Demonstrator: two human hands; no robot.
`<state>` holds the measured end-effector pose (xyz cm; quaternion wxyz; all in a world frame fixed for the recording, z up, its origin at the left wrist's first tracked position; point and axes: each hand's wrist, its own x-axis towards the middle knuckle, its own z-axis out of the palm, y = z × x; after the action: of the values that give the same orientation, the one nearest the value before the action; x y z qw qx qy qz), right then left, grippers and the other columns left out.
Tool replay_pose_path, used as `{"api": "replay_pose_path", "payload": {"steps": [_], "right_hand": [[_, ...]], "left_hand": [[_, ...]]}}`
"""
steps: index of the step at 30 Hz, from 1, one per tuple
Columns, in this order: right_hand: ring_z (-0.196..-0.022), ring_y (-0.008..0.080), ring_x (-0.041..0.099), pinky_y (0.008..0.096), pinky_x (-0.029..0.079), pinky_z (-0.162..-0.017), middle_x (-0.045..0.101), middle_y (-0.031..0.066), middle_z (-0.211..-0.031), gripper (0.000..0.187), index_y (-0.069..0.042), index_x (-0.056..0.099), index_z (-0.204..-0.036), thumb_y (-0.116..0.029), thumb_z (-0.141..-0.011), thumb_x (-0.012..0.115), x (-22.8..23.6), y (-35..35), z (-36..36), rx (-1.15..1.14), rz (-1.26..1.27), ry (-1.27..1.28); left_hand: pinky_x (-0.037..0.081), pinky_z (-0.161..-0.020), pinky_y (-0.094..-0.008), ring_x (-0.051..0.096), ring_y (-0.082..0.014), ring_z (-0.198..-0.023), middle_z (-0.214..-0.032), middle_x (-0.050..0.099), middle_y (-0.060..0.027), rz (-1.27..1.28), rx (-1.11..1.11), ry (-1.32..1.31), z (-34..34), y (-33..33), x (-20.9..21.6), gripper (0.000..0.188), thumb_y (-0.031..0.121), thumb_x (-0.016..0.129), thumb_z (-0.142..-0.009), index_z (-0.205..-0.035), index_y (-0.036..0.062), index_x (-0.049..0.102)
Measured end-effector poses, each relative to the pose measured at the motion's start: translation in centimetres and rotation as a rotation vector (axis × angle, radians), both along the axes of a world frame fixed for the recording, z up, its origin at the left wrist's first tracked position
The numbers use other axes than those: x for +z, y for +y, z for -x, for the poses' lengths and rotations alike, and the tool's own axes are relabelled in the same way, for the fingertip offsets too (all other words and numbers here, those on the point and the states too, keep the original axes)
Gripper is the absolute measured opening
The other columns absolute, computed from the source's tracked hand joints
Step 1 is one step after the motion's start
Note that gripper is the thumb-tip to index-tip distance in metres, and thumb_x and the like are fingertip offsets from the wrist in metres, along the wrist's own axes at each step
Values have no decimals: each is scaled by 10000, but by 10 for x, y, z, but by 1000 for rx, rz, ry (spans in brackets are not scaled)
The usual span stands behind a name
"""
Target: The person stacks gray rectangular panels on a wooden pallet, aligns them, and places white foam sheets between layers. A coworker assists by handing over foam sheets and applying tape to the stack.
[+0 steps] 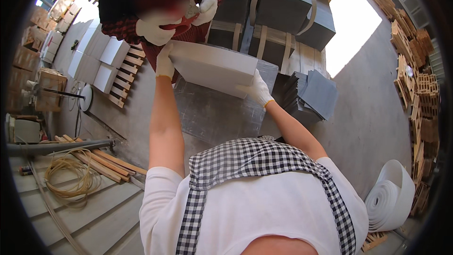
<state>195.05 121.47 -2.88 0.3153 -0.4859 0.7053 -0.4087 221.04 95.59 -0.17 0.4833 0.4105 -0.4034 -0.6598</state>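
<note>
A long white box [214, 68] lies across the grey worktable [217, 113] in front of me. My left hand [165, 63], in a white knit glove, is closed on its left end. On the right end, my right hand [257, 89], gloved the same way, holds the lower corner. Across the table a person in a red checked sleeve has white-gloved hands [153, 30] above the box's far left end. Those hands hold a red tool that looks like a tape dispenser [181, 28]. The far side of the box is hidden from me.
Dark grey panels [321, 94] are stacked right of the table. Strapped grey blocks [283, 2] stand behind it. White boxes [92, 54] sit on a pallet at left. A foam roll [384, 200] and wooden pallets [415, 94] line the right. A coiled hose [71, 174] lies lower left.
</note>
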Motion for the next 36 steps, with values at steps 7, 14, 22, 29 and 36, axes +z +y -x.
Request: {"api": "replay_pose_path", "payload": {"steps": [7, 14, 22, 29, 36], "right_hand": [[-1225, 400, 555, 421, 464, -1003, 564, 257, -1338, 849, -10, 414, -1434, -440, -786, 754, -82, 51, 22, 154, -526, 287], [-1174, 356, 610, 399, 480, -1002, 651, 199, -1244, 661, -23, 613, -1280, -478, -806, 681, -139, 108, 57, 145, -648, 265], [-1031, 321, 686, 392, 593, -807, 653, 180, -1246, 622, -53, 588, -1321, -423, -830, 683, -148, 137, 67, 129, -733, 284], [-1074, 343, 665, 401, 563, -883, 645, 190, -1257, 610, -51, 589, -1317, -415, -835, 669, -139, 137, 61, 144, -750, 220], [-1169, 350, 615, 405, 497, -987, 646, 199, -1251, 598, -53, 597, -1310, -412, -837, 667, -139, 140, 60, 170, -750, 247]], "left_hand": [[408, -962, -323, 572, -192, -1029, -1111, 651, -53, 9, 4, 1, 4, 3, 6, 384, 305, 663, -885, -1138, 17, 666], [410, -947, -319, 575, -200, -1007, -1089, 657, -59, -23, 29, 11, 2, 0, 3, 378, 318, 675, -873, -1101, 16, 681], [415, -944, -322, 580, -198, -990, -1054, 668, -59, -33, 31, -3, 7, 4, 12, 368, 334, 687, -868, -1076, 30, 695], [398, -987, -329, 579, -204, -1051, -1119, 666, -77, 22, -18, 2, 7, 0, 3, 417, 365, 664, -887, -1122, 22, 688], [392, -1012, -325, 575, -210, -1107, -1193, 654, -107, 29, -28, 18, 7, 0, 3, 478, 365, 643, -904, -1206, -5, 660]]}}
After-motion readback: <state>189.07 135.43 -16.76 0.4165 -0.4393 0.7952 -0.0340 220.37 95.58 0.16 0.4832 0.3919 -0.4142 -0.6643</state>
